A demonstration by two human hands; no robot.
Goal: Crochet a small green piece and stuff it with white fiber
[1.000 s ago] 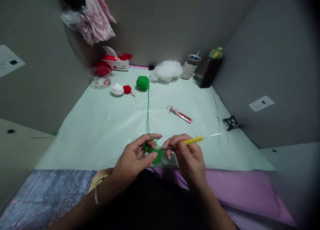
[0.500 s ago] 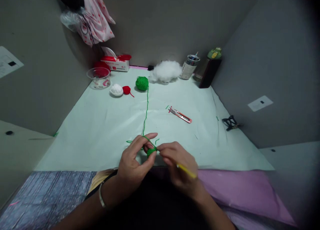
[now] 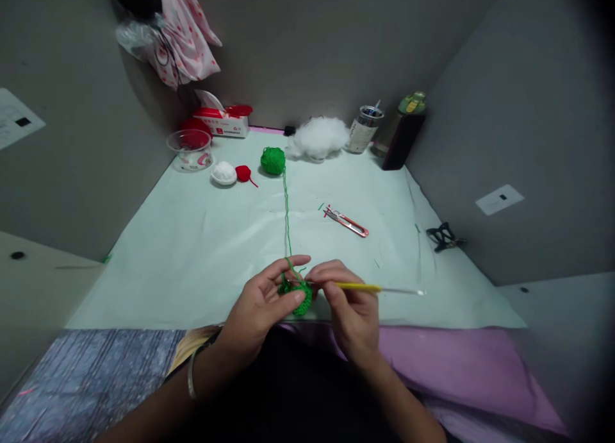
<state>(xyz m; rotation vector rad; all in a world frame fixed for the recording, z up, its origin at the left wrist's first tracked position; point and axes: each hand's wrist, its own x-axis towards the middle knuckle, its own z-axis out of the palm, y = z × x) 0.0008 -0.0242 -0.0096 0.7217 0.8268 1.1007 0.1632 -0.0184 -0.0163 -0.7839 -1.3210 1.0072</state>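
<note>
My left hand (image 3: 262, 302) pinches a small round green crochet piece (image 3: 302, 302) between thumb and fingers, near the table's front edge. Over its raised index finger runs a green yarn strand (image 3: 287, 218), leading back to a green yarn ball (image 3: 273, 161). My right hand (image 3: 348, 308) grips a crochet hook (image 3: 358, 287) by its yellow handle, the far metal end pointing right. The hook's working tip is at the top of the green piece, partly hidden by fingers. Thread snips (image 3: 346, 221) lie beyond my right hand.
White stuffing (image 3: 321, 137) sits at the back, beside a can of pens (image 3: 364, 130) and a bottle (image 3: 404, 132). Back left are a clear tub (image 3: 189, 153), a tissue box (image 3: 225, 122), white yarn (image 3: 223, 172) and red yarn (image 3: 243, 173). A black claw clip (image 3: 444, 236) lies right.
The hook has swung from slanting down toward me to nearly level, pointing right. Both hands have shifted slightly right, and more of the green piece shows. The yarn strand has moved right.
</note>
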